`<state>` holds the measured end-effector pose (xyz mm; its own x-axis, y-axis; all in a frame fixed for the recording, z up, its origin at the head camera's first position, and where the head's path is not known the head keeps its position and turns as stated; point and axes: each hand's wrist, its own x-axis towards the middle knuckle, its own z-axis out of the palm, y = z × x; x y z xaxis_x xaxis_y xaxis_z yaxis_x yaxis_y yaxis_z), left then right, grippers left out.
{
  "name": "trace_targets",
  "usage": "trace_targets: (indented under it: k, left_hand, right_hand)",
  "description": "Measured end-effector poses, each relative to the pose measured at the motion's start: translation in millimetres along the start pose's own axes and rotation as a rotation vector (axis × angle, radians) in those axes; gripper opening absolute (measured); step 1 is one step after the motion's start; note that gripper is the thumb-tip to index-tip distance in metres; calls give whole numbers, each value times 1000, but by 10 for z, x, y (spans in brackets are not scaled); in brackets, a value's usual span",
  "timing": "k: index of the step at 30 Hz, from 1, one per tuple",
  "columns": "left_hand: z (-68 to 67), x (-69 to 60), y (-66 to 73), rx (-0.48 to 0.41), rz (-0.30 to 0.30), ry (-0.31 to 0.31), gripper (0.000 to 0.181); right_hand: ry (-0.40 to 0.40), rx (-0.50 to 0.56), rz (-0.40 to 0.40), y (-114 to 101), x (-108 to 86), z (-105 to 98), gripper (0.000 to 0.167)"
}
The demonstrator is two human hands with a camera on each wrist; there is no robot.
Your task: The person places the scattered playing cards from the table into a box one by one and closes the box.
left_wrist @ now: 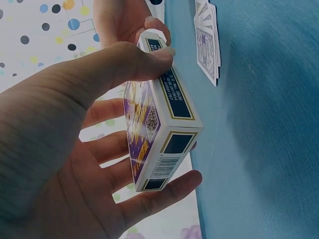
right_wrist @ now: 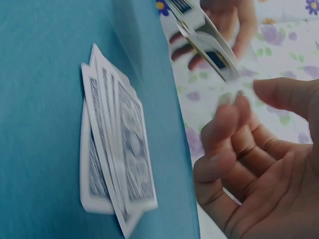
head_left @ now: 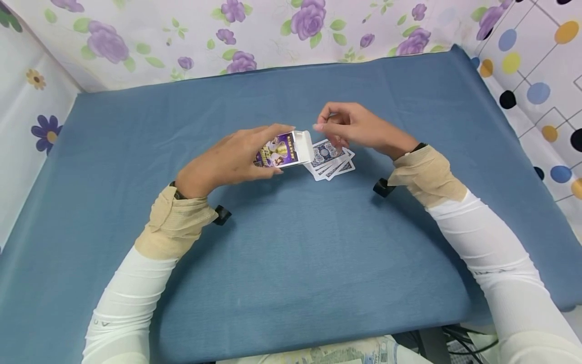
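Observation:
A purple and white card box (head_left: 278, 150) is gripped by the left hand (head_left: 232, 156), its white flap end turned toward the right hand. In the left wrist view the thumb lies on the narrow side of the box (left_wrist: 172, 99) and the fingers are behind it. The right hand (head_left: 359, 126) is just right of the box's end, apart from it, fingers bent with nothing between them. Below the right hand, several blue-backed cards (head_left: 328, 161) lie fanned and overlapping on the cloth; the right wrist view shows the cards (right_wrist: 119, 144) beside that hand (right_wrist: 259, 169).
Blue cloth (head_left: 318, 242) covers the table. Flowered sheeting (head_left: 195, 30) stands behind it and dotted sheeting (head_left: 536, 76) at the right. Dark cables (head_left: 473, 344) hang below the front edge.

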<state>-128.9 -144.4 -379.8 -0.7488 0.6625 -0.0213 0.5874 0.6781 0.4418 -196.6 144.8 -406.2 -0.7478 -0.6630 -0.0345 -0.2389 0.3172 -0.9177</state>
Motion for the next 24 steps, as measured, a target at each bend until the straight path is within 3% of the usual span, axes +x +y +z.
trace_targets:
  k: [6, 11, 24]
  left_hand:
    - [-1, -4, -1, 4, -17, -8, 77]
    - [-9, -1, 4, 2, -31, -17, 77]
    - [-14, 7, 5, 7, -40, -33, 76]
  right_hand:
    - [-3, -189, 98, 146, 18, -150, 28]
    - [-60, -297, 160, 258, 29, -187, 41]
    - [-61, -325, 160, 323, 36, -157, 45]
